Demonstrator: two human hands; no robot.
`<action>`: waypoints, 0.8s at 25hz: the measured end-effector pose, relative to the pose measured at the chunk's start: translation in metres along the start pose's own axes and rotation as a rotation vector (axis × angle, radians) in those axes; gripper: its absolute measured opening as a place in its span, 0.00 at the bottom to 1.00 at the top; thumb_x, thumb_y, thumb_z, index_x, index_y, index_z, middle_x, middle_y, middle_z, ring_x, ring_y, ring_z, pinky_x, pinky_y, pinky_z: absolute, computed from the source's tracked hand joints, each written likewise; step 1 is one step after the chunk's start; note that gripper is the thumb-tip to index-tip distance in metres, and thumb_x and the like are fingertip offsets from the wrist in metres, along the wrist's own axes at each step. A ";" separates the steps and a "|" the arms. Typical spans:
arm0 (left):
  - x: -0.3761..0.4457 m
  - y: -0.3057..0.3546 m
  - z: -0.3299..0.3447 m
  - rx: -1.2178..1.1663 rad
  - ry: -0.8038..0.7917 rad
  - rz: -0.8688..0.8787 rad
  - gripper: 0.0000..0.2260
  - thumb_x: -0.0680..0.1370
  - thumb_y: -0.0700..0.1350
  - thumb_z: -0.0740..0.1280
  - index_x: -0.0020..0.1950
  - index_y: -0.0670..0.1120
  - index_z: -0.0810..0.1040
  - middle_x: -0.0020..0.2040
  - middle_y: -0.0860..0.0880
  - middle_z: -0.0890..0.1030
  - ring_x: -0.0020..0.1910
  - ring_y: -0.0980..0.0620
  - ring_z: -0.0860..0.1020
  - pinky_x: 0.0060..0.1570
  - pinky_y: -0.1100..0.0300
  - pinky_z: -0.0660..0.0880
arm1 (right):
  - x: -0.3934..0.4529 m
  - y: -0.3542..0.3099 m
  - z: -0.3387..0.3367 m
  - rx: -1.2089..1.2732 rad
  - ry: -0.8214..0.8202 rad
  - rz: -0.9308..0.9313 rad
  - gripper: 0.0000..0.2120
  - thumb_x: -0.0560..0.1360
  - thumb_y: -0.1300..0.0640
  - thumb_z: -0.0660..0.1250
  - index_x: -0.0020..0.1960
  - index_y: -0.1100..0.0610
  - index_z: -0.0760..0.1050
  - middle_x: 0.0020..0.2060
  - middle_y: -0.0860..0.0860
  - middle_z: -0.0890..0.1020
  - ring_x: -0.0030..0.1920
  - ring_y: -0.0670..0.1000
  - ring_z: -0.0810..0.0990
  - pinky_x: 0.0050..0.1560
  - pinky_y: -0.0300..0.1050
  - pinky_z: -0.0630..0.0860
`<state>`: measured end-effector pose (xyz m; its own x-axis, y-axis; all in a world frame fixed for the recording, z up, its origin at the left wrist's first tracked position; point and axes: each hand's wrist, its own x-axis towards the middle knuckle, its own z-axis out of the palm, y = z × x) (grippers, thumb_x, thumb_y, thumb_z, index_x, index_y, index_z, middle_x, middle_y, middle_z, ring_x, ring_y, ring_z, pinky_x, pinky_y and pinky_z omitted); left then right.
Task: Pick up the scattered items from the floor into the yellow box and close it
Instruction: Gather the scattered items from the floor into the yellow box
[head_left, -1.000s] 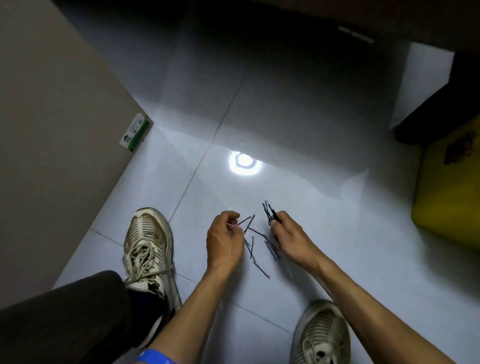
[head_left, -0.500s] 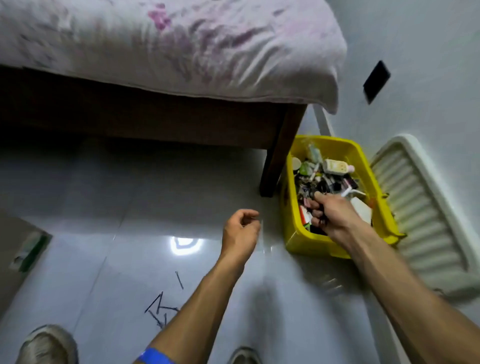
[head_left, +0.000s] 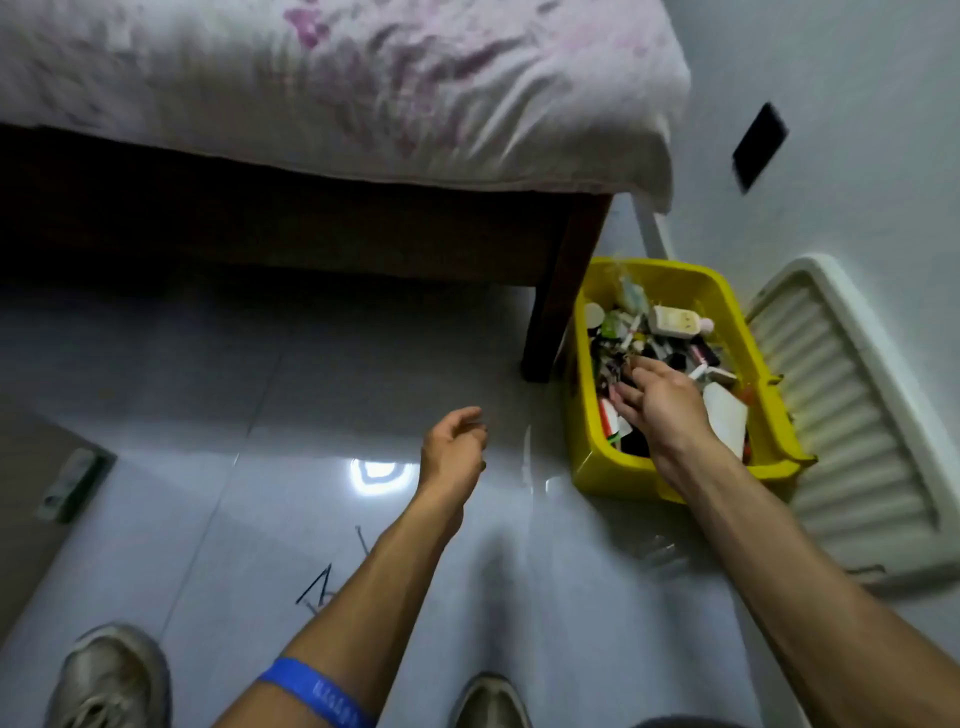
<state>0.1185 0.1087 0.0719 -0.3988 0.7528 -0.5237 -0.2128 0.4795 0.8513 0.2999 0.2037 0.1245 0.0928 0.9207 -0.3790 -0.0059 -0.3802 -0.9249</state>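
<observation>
The yellow box (head_left: 613, 475) stands open on the floor by the wall, full of small bottles, tubes and cosmetics. My right hand (head_left: 660, 402) hovers over its contents with the fingers spread and nothing visible in them. My left hand (head_left: 452, 447) hangs above the tiles left of the box, fingers loosely curled; whether it holds a thin pin is not visible. Several black hairpins (head_left: 317, 587) lie on the floor near my left forearm, with one more hairpin (head_left: 361, 538) a little farther away. The box's white ribbed lid (head_left: 852, 415) lies flat to the right of the box.
A bed with a floral sheet (head_left: 363, 93) fills the back; its dark wooden leg (head_left: 550, 312) stands right against the box's left side. A cardboard box (head_left: 31, 493) sits at the left edge. My two shoes (head_left: 109, 675) (head_left: 491, 701) are at the bottom.
My view swung from the hairpins up to the box. My right hand carried its pins into the box and has opened there. My left hand left the floor and moved towards the box.
</observation>
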 end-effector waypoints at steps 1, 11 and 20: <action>-0.002 -0.007 -0.016 0.023 0.031 -0.008 0.15 0.81 0.37 0.60 0.64 0.49 0.77 0.61 0.47 0.79 0.60 0.48 0.77 0.63 0.49 0.76 | -0.011 0.018 0.016 -0.074 -0.059 0.007 0.14 0.83 0.63 0.55 0.65 0.60 0.73 0.59 0.60 0.80 0.55 0.59 0.81 0.45 0.44 0.79; -0.006 -0.167 -0.200 0.633 0.180 -0.217 0.26 0.72 0.41 0.70 0.70 0.49 0.71 0.64 0.48 0.74 0.61 0.47 0.74 0.59 0.54 0.74 | -0.100 0.238 0.138 -1.054 -0.688 -0.070 0.10 0.73 0.54 0.68 0.54 0.54 0.79 0.48 0.49 0.83 0.48 0.51 0.80 0.49 0.45 0.76; -0.005 -0.236 -0.207 0.870 0.016 0.125 0.15 0.75 0.41 0.65 0.61 0.49 0.74 0.55 0.52 0.70 0.55 0.51 0.69 0.51 0.56 0.73 | -0.123 0.314 0.176 -1.162 -0.826 -0.445 0.05 0.76 0.56 0.62 0.49 0.53 0.76 0.45 0.49 0.77 0.46 0.53 0.77 0.41 0.46 0.71</action>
<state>-0.0137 -0.1020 -0.1200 -0.3872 0.8197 -0.4222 0.5860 0.5723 0.5737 0.1111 -0.0132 -0.1247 -0.7036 0.6152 -0.3557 0.6831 0.4475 -0.5772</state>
